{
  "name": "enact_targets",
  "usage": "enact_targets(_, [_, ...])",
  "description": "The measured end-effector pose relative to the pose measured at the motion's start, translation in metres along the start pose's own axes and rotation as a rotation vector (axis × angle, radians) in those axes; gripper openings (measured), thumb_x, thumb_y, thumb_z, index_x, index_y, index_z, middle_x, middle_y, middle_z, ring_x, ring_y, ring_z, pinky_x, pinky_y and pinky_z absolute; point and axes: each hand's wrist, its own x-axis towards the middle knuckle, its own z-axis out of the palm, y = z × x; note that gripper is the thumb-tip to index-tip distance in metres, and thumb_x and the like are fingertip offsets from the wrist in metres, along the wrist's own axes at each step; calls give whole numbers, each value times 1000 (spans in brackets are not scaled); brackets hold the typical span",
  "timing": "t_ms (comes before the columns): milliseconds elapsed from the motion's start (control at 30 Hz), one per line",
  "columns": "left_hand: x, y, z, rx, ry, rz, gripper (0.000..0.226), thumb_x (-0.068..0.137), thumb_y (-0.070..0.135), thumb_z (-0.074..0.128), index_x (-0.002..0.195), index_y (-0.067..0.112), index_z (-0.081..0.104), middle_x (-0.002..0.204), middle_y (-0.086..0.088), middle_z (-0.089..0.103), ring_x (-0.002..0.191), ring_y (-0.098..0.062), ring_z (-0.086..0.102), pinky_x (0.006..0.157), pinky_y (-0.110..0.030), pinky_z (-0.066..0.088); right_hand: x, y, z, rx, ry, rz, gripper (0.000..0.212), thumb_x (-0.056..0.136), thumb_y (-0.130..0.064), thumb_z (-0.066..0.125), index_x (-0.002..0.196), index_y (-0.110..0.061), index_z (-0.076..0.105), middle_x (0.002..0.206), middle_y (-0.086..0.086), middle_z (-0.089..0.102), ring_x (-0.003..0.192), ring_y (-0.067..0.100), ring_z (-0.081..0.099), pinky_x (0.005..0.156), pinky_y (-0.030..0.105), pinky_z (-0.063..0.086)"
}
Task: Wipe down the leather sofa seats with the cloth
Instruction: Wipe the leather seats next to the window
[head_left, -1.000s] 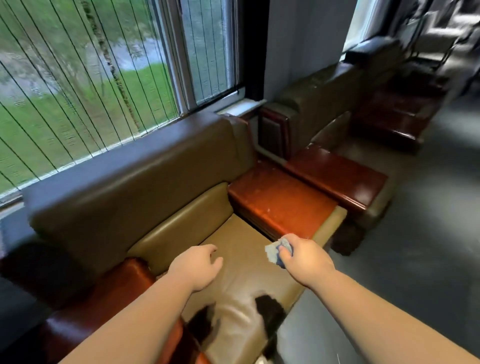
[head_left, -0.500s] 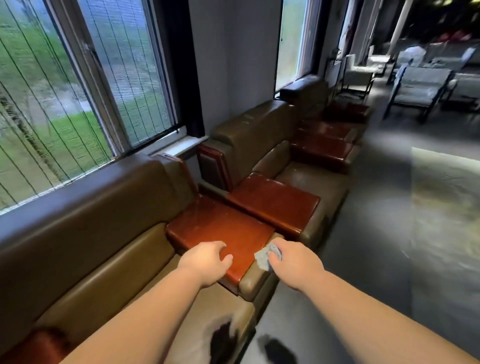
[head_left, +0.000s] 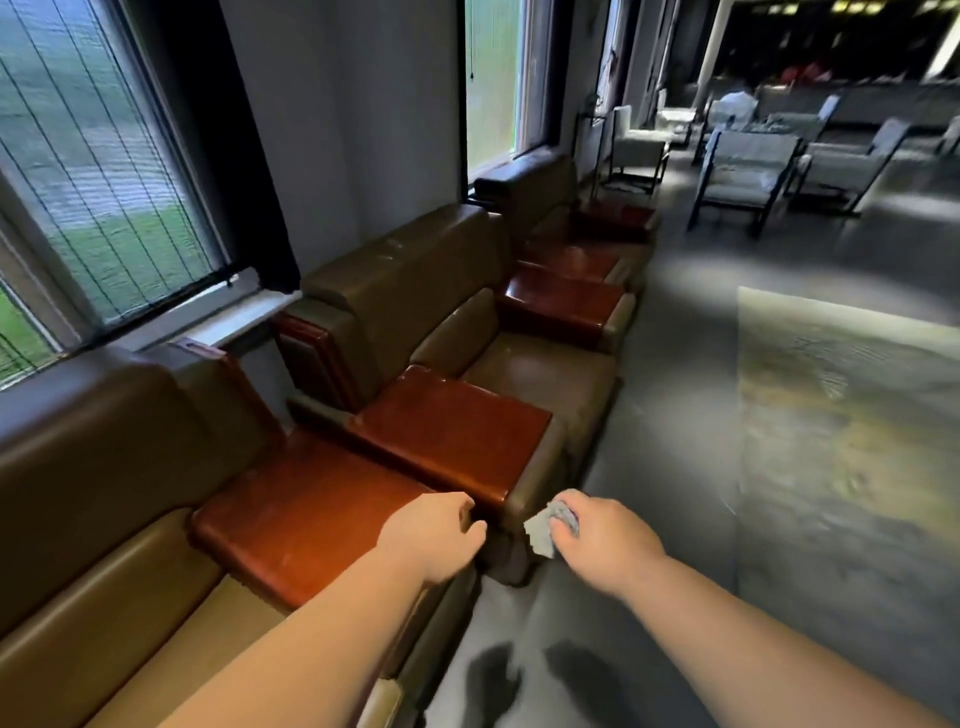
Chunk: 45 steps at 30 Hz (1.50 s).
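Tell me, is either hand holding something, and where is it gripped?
The right hand grips a crumpled grey cloth by one bunched end; the rest pokes out. The left hand holds nothing.

Grey floor (head_left: 675, 322), rug (head_left: 841, 441), windows (head_left: 98, 171) w/ blinds.
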Motion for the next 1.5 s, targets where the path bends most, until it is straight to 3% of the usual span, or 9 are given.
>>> enact_targets(233, [121, -4, 6, 11, -36, -18, 51, 97, 60, 47, 138, 34, 62, 132, 9, 68, 118, -15, 65, 101, -34, 55, 90, 48, -1, -2, 2, 44, 31, 100, -53, 43, 125, -39, 53, 113, -6, 69, 99, 22, 65, 72, 33, 50])
enact_targets(400, [232, -2, -4, -29, -63, -19, 62, 98, 62, 48, 150, 30, 55, 147, 6, 61, 134, -19, 59, 110, -36, 51, 182, 76, -21, -27, -3, 70, 30, 101, -52, 43, 123, -36, 54, 114, -6, 69, 100, 21, 65, 79, 33, 53])
enact_targets(667, [349, -9, -41, 22, -149, -48, 54, 95, 60, 52, 141, 33, 60, 136, 6, 66, 123, -19, 64, 100, -36, 55, 303, 96, -40, -51, -31, 112, 31, 100, -56, 39, 121, -36, 52, 108, -6, 67, 88, 17, 57, 77, 33, 51])
enact_targets(933, [432, -2, -33, -12, -198, -159, 57, 99, 57, 53, 151, 32, 53, 142, 6, 63, 128, -17, 62, 96, -31, 54, 381, 142, -44, -27, -57, 46, 34, 98, -56, 42, 119, -32, 54, 109, -3, 69, 98, 23, 65, 80, 37, 54])
enact_targets(1067, [477, 25, -17, -43, -191, -219, 58, 97, 58, 56, 151, 35, 51, 144, 8, 61, 131, -15, 61, 91, -28, 50, 431, 184, -53, -34, -121, 9, 40, 97, -56, 40, 124, -30, 55, 112, 0, 69, 101, 25, 65, 82, 37, 52])
enact_targets(1200, [519, 59, -6, -91, -155, -349, 59, 98, 57, 57, 152, 35, 49, 148, 6, 59, 135, -17, 58, 100, -32, 52, 493, 230, -66, -62, -191, -66, 44, 87, -64, 32, 116, -35, 48, 95, -6, 57, 84, 21, 55, 74, 34, 48])
enact_targets(1333, [547, 100, 0, -118, -130, -443, 55, 101, 53, 58, 152, 33, 52, 144, 5, 62, 130, -16, 61, 93, -28, 51, 554, 284, -84, -114, -243, -138, 47, 92, -63, 33, 129, -39, 50, 113, -1, 65, 98, 24, 62, 79, 33, 46])
enact_targets(1500, [564, 145, 17, -192, -121, -505, 50, 103, 50, 57, 150, 34, 52, 141, 7, 63, 125, -14, 62, 95, -30, 53, 609, 344, -90, -144, -326, -254, 30, 102, -52, 39, 116, -31, 54, 109, 1, 67, 96, 25, 61, 78, 35, 48])
